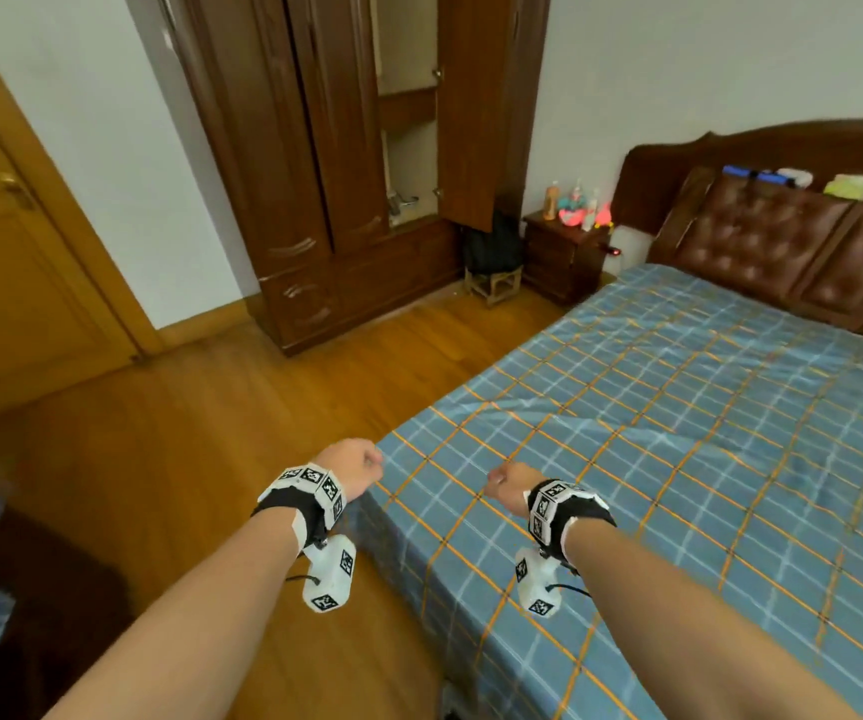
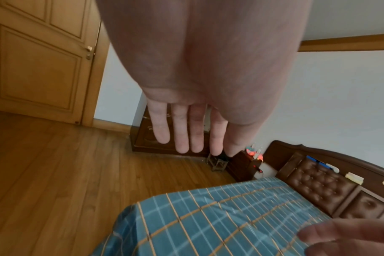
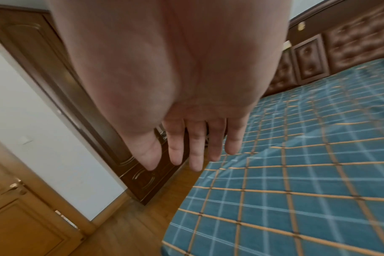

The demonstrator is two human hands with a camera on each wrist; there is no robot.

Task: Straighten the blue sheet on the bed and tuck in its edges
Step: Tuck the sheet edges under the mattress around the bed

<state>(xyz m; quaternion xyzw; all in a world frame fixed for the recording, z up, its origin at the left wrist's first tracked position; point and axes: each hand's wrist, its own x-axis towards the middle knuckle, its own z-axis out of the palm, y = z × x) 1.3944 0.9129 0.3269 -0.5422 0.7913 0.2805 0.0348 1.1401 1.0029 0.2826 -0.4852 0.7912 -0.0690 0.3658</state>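
The blue plaid sheet (image 1: 679, 433) with orange lines covers the bed, and a few creases run near its left edge. It hangs over the near corner and side. My left hand (image 1: 354, 467) hovers at that corner's edge. My right hand (image 1: 510, 485) is just above the sheet beside it. In the left wrist view the left hand's fingers (image 2: 182, 131) are straight and hold nothing, with the sheet (image 2: 208, 216) below. The right wrist view shows the right hand's fingers (image 3: 195, 143) straight too, over the edge of the sheet (image 3: 296, 190).
Wood floor (image 1: 211, 433) lies left of the bed. A dark wardrobe (image 1: 315, 163) with one door open stands at the back, beside a wooden room door (image 1: 14, 262). A small stool (image 1: 494, 283), a nightstand (image 1: 564, 257) with bottles and a padded headboard (image 1: 782, 236) are at the bed's head.
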